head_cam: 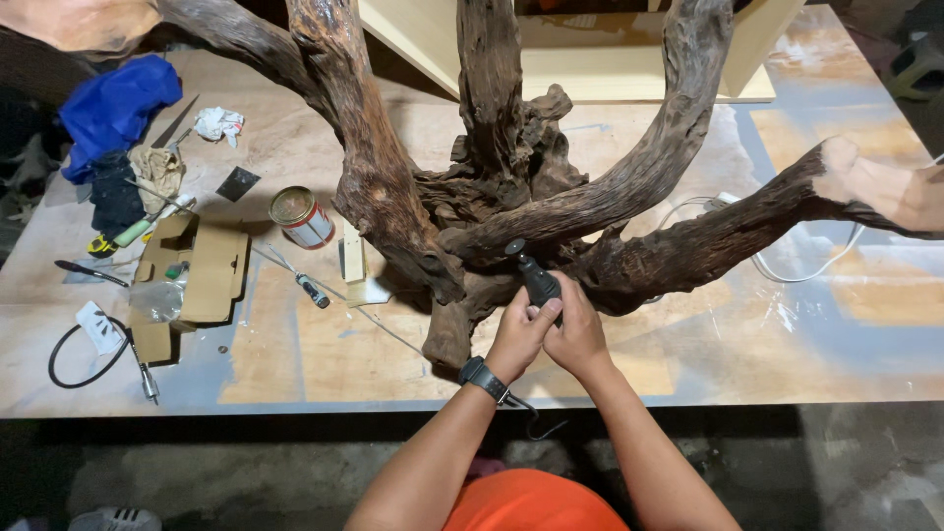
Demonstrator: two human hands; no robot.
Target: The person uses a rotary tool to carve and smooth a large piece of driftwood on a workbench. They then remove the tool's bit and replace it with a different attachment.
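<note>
A large, dark, gnarled tree root (511, 197) with several thick branches lies on the worktable (324, 364). Both my hands grip a black handheld rotary tool (536, 277) close together at the root's near side. My left hand (518, 334), with a black watch on the wrist, wraps the tool's rear. My right hand (577, 329) holds it from the right. The tool's tip (514, 248) touches the wood near the root's centre.
On the left lie a blue cloth (116, 106), a flattened cardboard box (192, 280), a small tin can (301, 216), a screwdriver (313, 291), a black cable (84, 359) and rags. A white cord (787, 275) runs at the right. A pale wooden box (590, 59) stands behind.
</note>
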